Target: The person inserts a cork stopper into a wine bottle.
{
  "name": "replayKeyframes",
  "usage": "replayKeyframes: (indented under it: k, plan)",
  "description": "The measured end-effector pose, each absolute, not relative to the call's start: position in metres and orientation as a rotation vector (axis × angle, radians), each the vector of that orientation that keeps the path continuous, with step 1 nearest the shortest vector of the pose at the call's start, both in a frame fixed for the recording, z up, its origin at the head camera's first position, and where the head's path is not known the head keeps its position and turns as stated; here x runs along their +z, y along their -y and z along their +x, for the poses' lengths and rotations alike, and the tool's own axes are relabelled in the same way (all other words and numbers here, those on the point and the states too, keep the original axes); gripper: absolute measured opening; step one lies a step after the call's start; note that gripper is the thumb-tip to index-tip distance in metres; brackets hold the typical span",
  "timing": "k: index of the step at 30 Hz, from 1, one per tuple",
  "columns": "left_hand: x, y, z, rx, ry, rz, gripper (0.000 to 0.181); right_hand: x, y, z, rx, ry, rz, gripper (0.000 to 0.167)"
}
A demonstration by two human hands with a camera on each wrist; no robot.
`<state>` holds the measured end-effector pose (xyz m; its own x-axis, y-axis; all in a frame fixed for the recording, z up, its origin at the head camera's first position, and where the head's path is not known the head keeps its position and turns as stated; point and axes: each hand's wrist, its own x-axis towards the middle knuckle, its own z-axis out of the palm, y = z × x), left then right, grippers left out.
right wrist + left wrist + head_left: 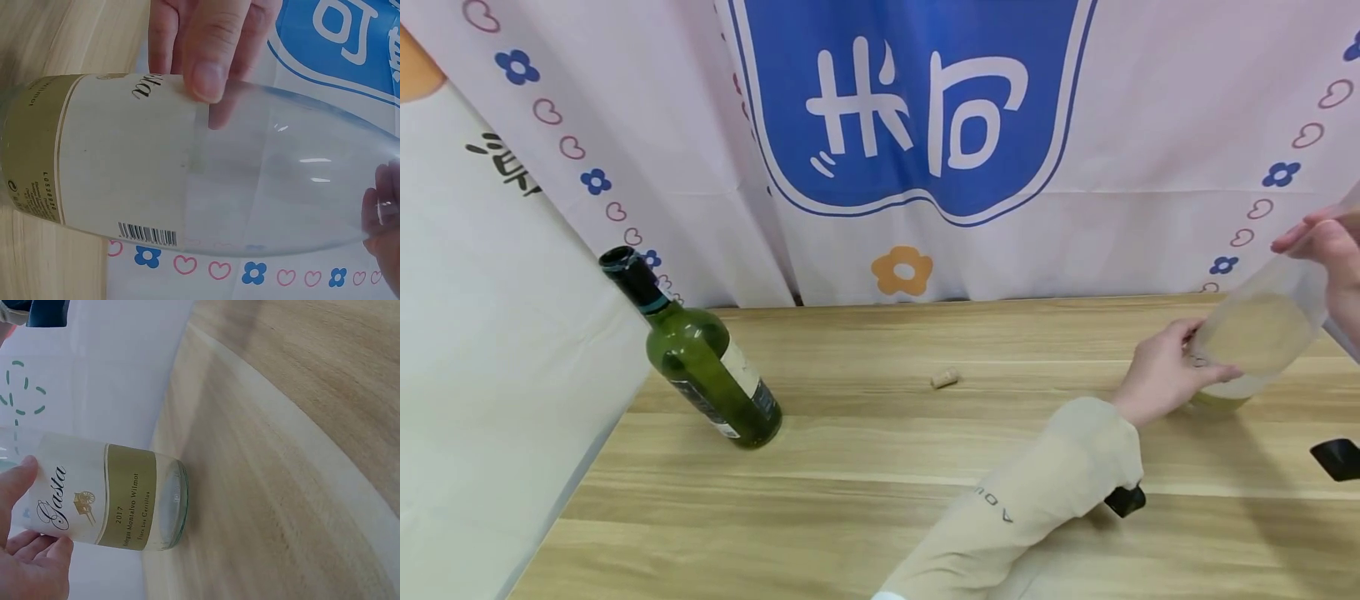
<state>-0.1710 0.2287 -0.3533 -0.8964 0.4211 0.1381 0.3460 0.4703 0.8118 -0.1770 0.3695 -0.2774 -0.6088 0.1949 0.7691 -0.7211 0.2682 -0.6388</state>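
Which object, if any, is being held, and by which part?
The clear bottle: the left hand grips its labelled body, the right hand its narrowing upper end.

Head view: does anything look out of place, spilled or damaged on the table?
One small oddity: a cork lies loose on the table, between the green bottle and the clear bottle, rather than in a bottle's neck. I see no spill or breakage.

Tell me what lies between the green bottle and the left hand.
A cork lies between the green bottle and the left hand, in the head view.
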Motion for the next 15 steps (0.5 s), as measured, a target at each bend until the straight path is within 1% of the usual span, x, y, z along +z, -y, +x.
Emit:
replayKeyframes:
  k: [2, 4, 10, 14, 15]
  plan:
    - [-0.355, -0.229, -0.17, 1.411, -2.636, 0.68, 0.056, -0.279, -0.369, -0.176, 1.429, 1.711, 0.591, 0.018]
    - [-0.356, -0.229, -0.17, 1.4, -2.642, 0.681, 0.057, -0.278, -0.367, -0.174, 1.467, 1.689, 0.629, 0.018]
    - [-0.358, -0.218, -0.174, 1.337, -2.569, 0.745, 0.056, -0.276, -0.364, -0.168, 1.276, 1.885, 0.43, 0.022]
    - [-0.356, -0.197, -0.184, 1.125, -2.523, 0.839, 0.059, -0.276, -0.362, -0.166, 1.2, 1.956, 0.331, 0.024]
    - [-0.356, -0.19, -0.188, 1.053, -2.517, 0.875, 0.059, -0.275, -0.362, -0.165, 1.171, 1.98, 0.293, 0.022]
